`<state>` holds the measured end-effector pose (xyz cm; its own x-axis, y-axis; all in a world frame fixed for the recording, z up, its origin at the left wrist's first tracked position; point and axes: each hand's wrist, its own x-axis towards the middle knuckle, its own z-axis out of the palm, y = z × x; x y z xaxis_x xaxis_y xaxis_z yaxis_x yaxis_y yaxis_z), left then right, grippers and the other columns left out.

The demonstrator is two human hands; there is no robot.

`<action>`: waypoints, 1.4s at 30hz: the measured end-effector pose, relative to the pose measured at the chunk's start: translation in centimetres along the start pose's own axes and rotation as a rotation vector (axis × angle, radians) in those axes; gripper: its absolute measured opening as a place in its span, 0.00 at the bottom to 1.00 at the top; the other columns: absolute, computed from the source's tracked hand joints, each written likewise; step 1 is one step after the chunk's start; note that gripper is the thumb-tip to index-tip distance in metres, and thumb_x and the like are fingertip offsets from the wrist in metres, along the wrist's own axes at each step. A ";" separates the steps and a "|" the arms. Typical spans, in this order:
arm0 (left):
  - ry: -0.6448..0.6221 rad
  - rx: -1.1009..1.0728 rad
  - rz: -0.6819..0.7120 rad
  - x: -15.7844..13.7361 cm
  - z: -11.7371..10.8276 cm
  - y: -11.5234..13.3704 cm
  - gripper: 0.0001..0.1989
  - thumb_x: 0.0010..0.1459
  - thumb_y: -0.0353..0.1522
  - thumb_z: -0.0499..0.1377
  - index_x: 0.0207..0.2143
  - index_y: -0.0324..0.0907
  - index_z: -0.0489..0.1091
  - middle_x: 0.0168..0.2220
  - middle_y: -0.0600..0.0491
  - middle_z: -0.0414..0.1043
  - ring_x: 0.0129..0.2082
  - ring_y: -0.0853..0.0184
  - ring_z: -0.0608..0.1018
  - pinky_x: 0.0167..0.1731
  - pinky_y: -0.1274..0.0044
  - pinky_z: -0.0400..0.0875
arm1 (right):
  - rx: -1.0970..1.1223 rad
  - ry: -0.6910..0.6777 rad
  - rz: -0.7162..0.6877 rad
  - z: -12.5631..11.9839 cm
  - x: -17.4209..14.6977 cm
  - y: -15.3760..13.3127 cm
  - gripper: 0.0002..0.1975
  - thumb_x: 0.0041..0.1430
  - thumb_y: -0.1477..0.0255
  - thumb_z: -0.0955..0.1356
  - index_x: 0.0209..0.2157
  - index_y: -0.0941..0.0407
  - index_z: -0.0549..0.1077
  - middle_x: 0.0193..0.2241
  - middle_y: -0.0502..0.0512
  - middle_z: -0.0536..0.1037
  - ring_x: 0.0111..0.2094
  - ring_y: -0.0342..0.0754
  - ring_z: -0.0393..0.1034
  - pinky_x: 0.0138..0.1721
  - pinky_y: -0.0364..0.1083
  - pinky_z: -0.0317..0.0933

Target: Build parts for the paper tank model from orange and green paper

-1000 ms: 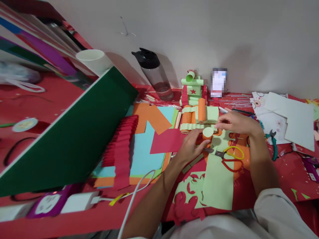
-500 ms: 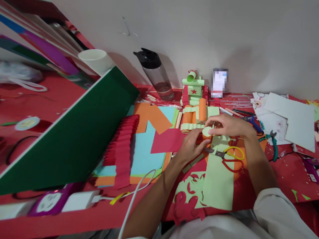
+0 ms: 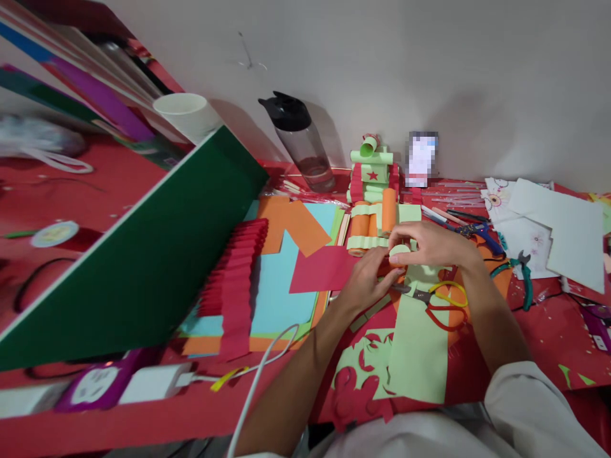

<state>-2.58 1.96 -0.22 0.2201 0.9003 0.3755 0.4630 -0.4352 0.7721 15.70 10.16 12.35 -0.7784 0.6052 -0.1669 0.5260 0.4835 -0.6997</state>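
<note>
Between my hands is a small orange paper roll (image 3: pixel 400 271) with a pale green paper disc (image 3: pixel 398 250) on its top end. My left hand (image 3: pixel 368 281) grips the roll from the left, thumb and fingers around it. From the right, my right hand (image 3: pixel 424 243) presses its fingers and thumb on the disc, covering part of it. Just behind my hands lies a paper model with orange rolls (image 3: pixel 360 226) and wavy green strips; one more orange roll (image 3: pixel 389 210) stands on it. Scissors (image 3: pixel 432 296) with yellow and red handles rest on a green sheet (image 3: pixel 420 350) in front of my hands.
A finished-looking green paper tank (image 3: pixel 373 173) stands by the wall, beside a propped phone (image 3: pixel 421 159) and a water bottle (image 3: pixel 305 149). Coloured sheets (image 3: pixel 281 305) and a green board (image 3: pixel 157 254) are left; pliers (image 3: pixel 525 280) lie right. A white cable (image 3: pixel 260 375) crosses the front.
My right hand has shifted slightly left, and its thumb and fingers now cover more of the disc. My left hand stays nearly in place.
</note>
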 end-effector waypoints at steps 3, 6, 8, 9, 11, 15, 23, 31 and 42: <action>-0.003 -0.003 0.009 -0.1 0.1 -0.2 0.11 0.69 0.40 0.59 0.47 0.42 0.70 0.41 0.48 0.77 0.40 0.60 0.79 0.41 0.69 0.74 | 0.014 0.049 0.035 0.3 0.2 -0.2 0.09 0.63 0.63 0.70 0.35 0.55 0.75 0.35 0.52 0.80 0.34 0.47 0.70 0.36 0.46 0.58; 0.006 0.013 0.029 -0.1 0.2 -0.3 0.15 0.69 0.41 0.59 0.52 0.42 0.69 0.43 0.47 0.77 0.41 0.59 0.79 0.41 0.69 0.74 | 0.053 0.088 0.069 0.5 0.5 -0.1 0.11 0.64 0.62 0.70 0.32 0.55 0.75 0.30 0.50 0.78 0.31 0.45 0.68 0.33 0.45 0.56; 0.005 0.023 0.040 -0.1 0.1 -0.2 0.16 0.70 0.41 0.59 0.54 0.42 0.69 0.44 0.46 0.78 0.42 0.58 0.79 0.42 0.69 0.75 | 0.085 0.091 0.063 0.5 0.5 0.1 0.10 0.64 0.63 0.69 0.33 0.55 0.75 0.30 0.50 0.77 0.30 0.45 0.68 0.33 0.45 0.57; 0.004 0.023 0.045 -0.1 0.1 -0.2 0.15 0.70 0.41 0.59 0.53 0.42 0.69 0.44 0.46 0.78 0.43 0.58 0.80 0.42 0.69 0.75 | 0.106 0.085 0.057 0.4 0.4 0.2 0.10 0.65 0.64 0.69 0.34 0.55 0.75 0.30 0.51 0.77 0.31 0.45 0.68 0.33 0.45 0.58; 0.005 0.015 0.052 0.0 0.0 0.0 0.14 0.70 0.40 0.59 0.53 0.42 0.69 0.45 0.46 0.78 0.44 0.58 0.80 0.43 0.69 0.75 | 0.159 0.060 0.053 0.0 0.2 0.4 0.08 0.65 0.65 0.69 0.36 0.56 0.75 0.32 0.51 0.78 0.31 0.45 0.69 0.34 0.45 0.60; 0.002 -0.002 0.046 0.0 0.0 0.2 0.15 0.70 0.40 0.59 0.53 0.42 0.69 0.47 0.45 0.79 0.46 0.57 0.81 0.45 0.67 0.76 | 0.238 0.015 0.034 -0.7 -0.2 0.9 0.05 0.65 0.68 0.68 0.39 0.55 0.75 0.36 0.52 0.79 0.34 0.45 0.72 0.36 0.45 0.64; 0.015 -0.021 0.038 0.0 0.1 0.2 0.14 0.70 0.40 0.60 0.52 0.42 0.69 0.45 0.46 0.78 0.44 0.59 0.80 0.44 0.69 0.76 | 0.264 -0.068 0.001 -1.7 -1.1 1.8 0.07 0.65 0.69 0.69 0.44 0.54 0.74 0.43 0.55 0.81 0.40 0.48 0.77 0.40 0.46 0.69; 0.009 -0.001 0.040 0.0 0.1 0.1 0.14 0.70 0.40 0.59 0.52 0.43 0.69 0.45 0.47 0.78 0.44 0.60 0.80 0.44 0.69 0.75 | 0.242 -0.059 0.008 -2.0 -1.4 1.8 0.08 0.67 0.69 0.67 0.46 0.54 0.73 0.41 0.54 0.80 0.33 0.45 0.76 0.34 0.44 0.69; 0.010 0.010 0.035 0.0 0.0 0.2 0.13 0.70 0.40 0.59 0.51 0.42 0.68 0.44 0.48 0.77 0.43 0.60 0.79 0.44 0.70 0.74 | -0.006 0.038 0.078 -2.8 -1.9 3.1 0.08 0.64 0.69 0.68 0.37 0.56 0.80 0.30 0.51 0.82 0.30 0.45 0.71 0.33 0.44 0.57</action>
<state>-2.47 1.87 -0.13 0.2275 0.8844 0.4076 0.4639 -0.4665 0.7531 19.80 12.26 12.50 -0.7215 0.6647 -0.1939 0.5867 0.4380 -0.6812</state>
